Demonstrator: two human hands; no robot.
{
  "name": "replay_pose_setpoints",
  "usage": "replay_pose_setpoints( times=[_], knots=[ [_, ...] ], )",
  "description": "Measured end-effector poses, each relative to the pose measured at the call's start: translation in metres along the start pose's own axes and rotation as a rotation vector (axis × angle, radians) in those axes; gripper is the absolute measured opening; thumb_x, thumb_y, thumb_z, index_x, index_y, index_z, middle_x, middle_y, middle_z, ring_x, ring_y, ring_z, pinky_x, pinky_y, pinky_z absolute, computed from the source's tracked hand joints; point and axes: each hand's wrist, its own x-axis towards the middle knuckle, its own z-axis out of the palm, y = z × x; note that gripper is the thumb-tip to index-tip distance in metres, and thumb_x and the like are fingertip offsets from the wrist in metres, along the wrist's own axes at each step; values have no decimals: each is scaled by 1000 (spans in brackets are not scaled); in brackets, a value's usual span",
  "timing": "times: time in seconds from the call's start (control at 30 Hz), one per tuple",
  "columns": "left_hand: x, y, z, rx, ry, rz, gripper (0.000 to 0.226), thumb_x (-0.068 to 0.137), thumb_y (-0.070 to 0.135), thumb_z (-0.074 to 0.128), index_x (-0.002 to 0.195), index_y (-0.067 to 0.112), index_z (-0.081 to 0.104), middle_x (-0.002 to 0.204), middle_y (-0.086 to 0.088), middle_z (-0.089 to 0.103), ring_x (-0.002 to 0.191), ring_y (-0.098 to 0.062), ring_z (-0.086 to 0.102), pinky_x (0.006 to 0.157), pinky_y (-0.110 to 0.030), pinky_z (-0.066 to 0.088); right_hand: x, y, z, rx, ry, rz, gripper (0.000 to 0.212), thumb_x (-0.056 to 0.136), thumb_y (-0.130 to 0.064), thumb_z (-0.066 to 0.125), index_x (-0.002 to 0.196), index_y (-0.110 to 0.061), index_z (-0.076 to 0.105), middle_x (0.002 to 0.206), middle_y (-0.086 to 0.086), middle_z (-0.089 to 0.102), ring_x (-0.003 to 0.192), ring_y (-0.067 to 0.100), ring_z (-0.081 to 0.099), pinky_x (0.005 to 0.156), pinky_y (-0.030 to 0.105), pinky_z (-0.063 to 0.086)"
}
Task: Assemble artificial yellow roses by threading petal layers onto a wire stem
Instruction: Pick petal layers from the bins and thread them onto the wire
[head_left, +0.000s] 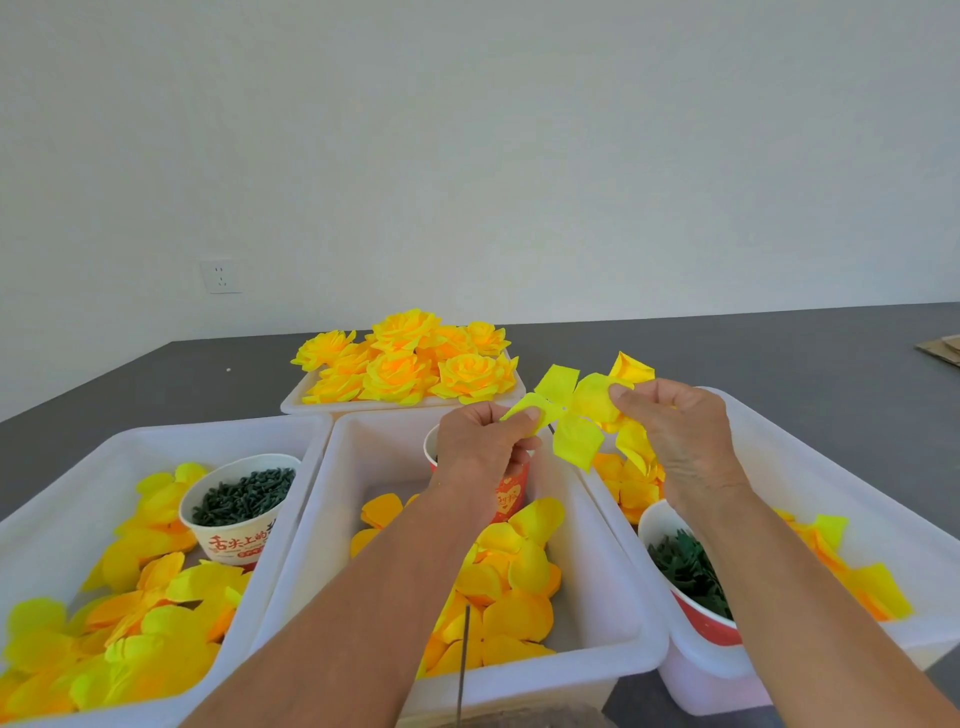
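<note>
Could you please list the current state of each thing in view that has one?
left hand: pinching the petal layer
right hand: holding the petal layer
petal layer: spread, held up above the bins
finished roses: piled on the far tray
left paper cup: upright, full of dark green pieces
wire stem: upright, near edge

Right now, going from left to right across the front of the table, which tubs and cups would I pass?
Left white tub of yellow petals → white cup of dark green pieces → middle white tub of petals → red cup of green leaves in the right white tub.
</note>
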Motion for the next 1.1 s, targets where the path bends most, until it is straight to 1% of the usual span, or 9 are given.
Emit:
replay_pose_setpoints(
  times=[0.1,0.17,0.3,0.43,0.53,0.63,0.77,0.93,1.1],
  knots=[
    [0,-1,0,22,17,7,36,79,19,75,55,12,49,39,2,55,33,-6,40,37,-14,36,2,2,1,-69,44,-54,23,79,-16,73,61,-15,59,64,7,54,58,14,43,57,23,41],
    [0,-1,1,9,12,15,32,80,21,74,57,13,53,43,2,57,36,-6,43,38,-14,37,3,2,0,-86,65,-57,23,79,-18,73,61,-15,59,64,8,54,58,15,44,61,25,41],
    [0,-1,3,19,-22,30,18,82,12,70,66,15,62,63,-3,63,49,-8,50,43,-16,41,5,3,-2,-81,125,-46,24,78,-22,74,61,-12,61,65,14,61,63,19,49,67,31,44],
    [2,-4,2,87,15,38,25,76,16,76,61,15,56,58,-1,59,52,-10,51,49,-20,42,6,4,-5,-108,174,-34,24,78,-24,75,61,-14,62,67,15,63,64,20,51,71,34,45],
    [2,-4,2,60,11,44,20,82,13,71,65,14,60,60,0,64,50,-7,52,43,-15,42,7,6,-7,-115,204,-22,26,79,-22,74,58,-15,61,58,6,55,54,16,43,61,30,39],
    [1,-4,2,55,-6,31,18,85,13,67,68,15,63,59,4,67,53,-8,54,45,-15,44,8,7,-8,-136,244,3,30,81,-21,73,55,-16,58,50,-1,44,49,13,34,55,26,32],
    [0,-6,3,103,-7,-7,13,86,18,67,73,15,66,70,-1,69,65,-13,54,52,-19,44,9,6,-10,-221,317,36,37,85,-22,68,52,-19,53,48,-3,39,50,15,35,60,30,34],
    [0,-5,3,128,-3,-19,11,86,20,67,78,13,67,76,-4,71,67,-14,55,53,-20,46,10,6,-14,-317,396,64,38,85,-26,68,51,-19,50,50,-1,43,60,24,43,68,38,44],
    [0,-5,3,146,-2,-17,12,86,22,67,80,12,69,77,-4,71,68,-14,55,55,-21,46,9,6,-12,-401,338,99,39,78,-33,75,50,-19,50,50,-2,43,57,21,42,66,35,41]
  ],
)
